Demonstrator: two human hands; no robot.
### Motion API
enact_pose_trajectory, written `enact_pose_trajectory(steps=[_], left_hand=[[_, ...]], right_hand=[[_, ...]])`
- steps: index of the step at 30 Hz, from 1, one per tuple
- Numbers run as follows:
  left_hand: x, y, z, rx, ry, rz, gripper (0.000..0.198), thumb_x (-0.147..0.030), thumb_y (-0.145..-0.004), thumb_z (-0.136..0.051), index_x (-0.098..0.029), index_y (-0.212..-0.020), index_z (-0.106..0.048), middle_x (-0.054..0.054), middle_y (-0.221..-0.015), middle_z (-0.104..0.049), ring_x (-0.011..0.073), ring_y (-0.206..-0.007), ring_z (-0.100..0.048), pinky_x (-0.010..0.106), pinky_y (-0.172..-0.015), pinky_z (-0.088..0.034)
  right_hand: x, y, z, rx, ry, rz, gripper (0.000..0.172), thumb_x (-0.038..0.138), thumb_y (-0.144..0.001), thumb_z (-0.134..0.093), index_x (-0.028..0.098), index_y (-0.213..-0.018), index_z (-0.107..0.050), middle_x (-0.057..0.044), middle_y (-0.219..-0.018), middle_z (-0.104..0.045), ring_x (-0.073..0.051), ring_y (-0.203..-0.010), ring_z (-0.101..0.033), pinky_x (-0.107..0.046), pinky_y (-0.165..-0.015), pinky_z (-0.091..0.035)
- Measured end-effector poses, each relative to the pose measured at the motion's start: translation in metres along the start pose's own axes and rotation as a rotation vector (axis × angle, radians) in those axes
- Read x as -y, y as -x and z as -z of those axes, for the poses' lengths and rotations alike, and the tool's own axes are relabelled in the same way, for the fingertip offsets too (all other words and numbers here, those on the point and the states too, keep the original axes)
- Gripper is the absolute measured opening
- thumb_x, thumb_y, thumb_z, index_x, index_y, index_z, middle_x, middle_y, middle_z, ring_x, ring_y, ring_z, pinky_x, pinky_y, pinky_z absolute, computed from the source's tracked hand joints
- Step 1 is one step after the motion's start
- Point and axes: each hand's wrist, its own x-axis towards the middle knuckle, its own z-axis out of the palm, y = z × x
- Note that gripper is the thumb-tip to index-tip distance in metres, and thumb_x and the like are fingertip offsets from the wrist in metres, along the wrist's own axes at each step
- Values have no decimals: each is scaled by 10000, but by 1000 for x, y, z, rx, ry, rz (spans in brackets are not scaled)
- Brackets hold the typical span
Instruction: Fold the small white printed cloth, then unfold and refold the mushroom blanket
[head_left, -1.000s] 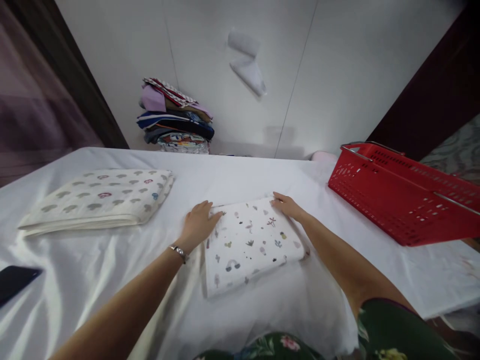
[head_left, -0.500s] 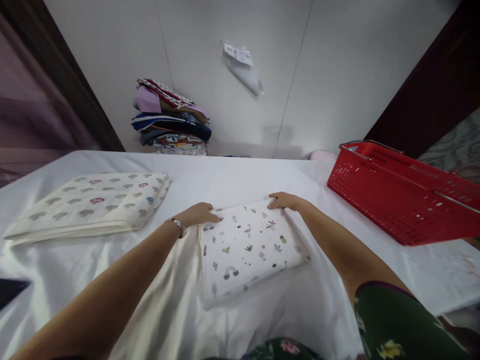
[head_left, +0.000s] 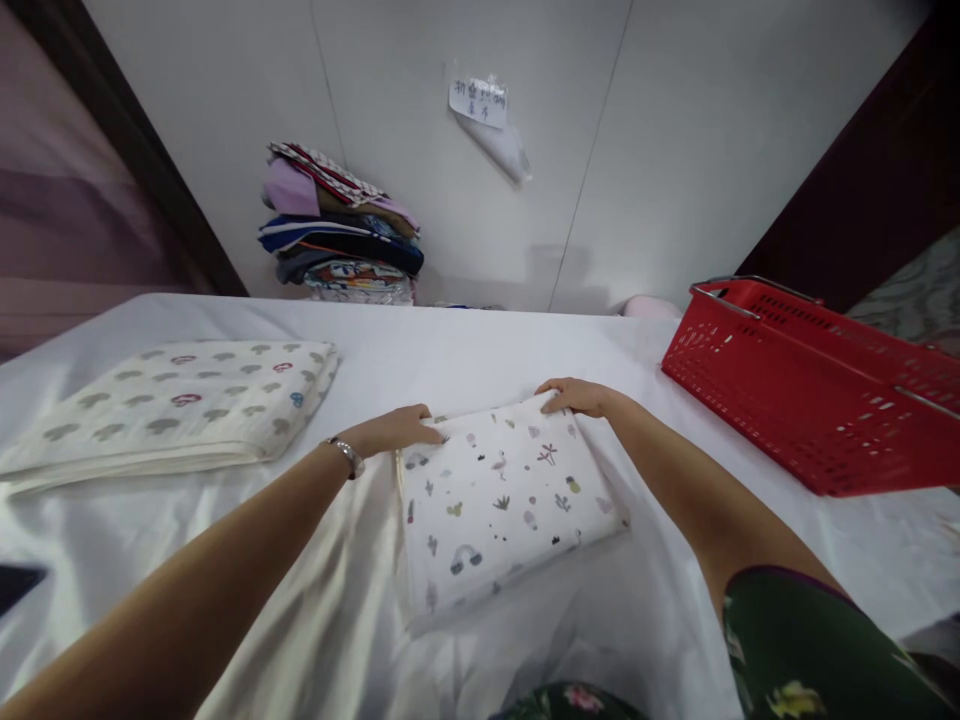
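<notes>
A folded white cloth (head_left: 510,500) printed with cacti, flamingos and rainbows lies before me on the white-covered table (head_left: 465,350). My left hand (head_left: 401,428) grips its far left corner, thumb on top and the other fingers curled at the edge. At the far right corner, my right hand (head_left: 574,397) pinches the cloth the same way. The undersides of both corners are hidden. Farther left rests a second folded cloth (head_left: 202,395), cream with grey, red and blue mushroom-like shapes, apart from both hands.
A red plastic basket (head_left: 810,390) with metal handles stands on the right of the table. Beyond the far edge, a stack of folded fabrics (head_left: 341,225) leans by the wall. A paper note (head_left: 480,102) hangs there in plastic. A dark flat object (head_left: 19,585) shows at left.
The view has shifted slightly. Both hands keep their hold on the far corners, and the cloth lies almost as before.
</notes>
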Motion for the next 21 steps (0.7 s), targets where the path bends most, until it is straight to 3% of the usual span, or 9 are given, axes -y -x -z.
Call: enact_pose_trajectory(steps=[3,8,12,15,18,21], left_hand=[[-5,5,3,-2,7,-10,582,-664,-655,-447,-203,-983,-579,90,-1130,-608,269,-1002,-555,351,-812,-452],[-5,2,5,-7,-14,0,684,-726,-645,-411,-208,-1039,-622,101,-1230,-568,289,-1070,-536,369,-878,-431],[1,-7,7,107,88,21,634,-732,-637,-434,-233,-953,-666,67,-1155,-625,271,-1045,-563,355,-877,-436],[3,-11,12,130,101,21,536,-673,-631,-503,-235,-884,-680,47,-1088,-659,258,-1023,-573,340,-876,-435],[6,-15,14,66,144,25,513,-635,-645,-513,-221,-903,-671,49,-1061,-667,245,-991,-586,326,-860,-443],[12,-21,12,-73,122,105,577,-634,-642,-507,-185,-977,-643,82,-1123,-632,262,-999,-576,338,-838,-454]], right_hand=[[3,2,-1,19,-50,36,663,251,-649,-723,226,-1263,-472,-72,-1043,-658,-208,-957,-619,-341,-871,-485],[1,-1,-3,13,-130,44,616,274,-693,-703,194,-1263,-483,-94,-1122,-629,-205,-1018,-599,-342,-912,-474],[-3,-6,-1,19,-140,13,561,287,-669,-729,176,-1188,-547,-107,-1109,-635,-219,-1001,-606,-356,-905,-479],[1,-9,1,-14,-139,31,546,259,-634,-752,167,-1142,-575,-103,-1027,-666,-222,-946,-626,-354,-875,-493],[8,-18,0,-99,-152,123,581,265,-663,-725,174,-1202,-527,-117,-1061,-648,-225,-920,-635,-353,-828,-508],[11,-35,-8,-334,16,157,614,291,-716,-665,171,-1281,-457,-141,-1213,-558,-218,-975,-612,-328,-841,-490]])
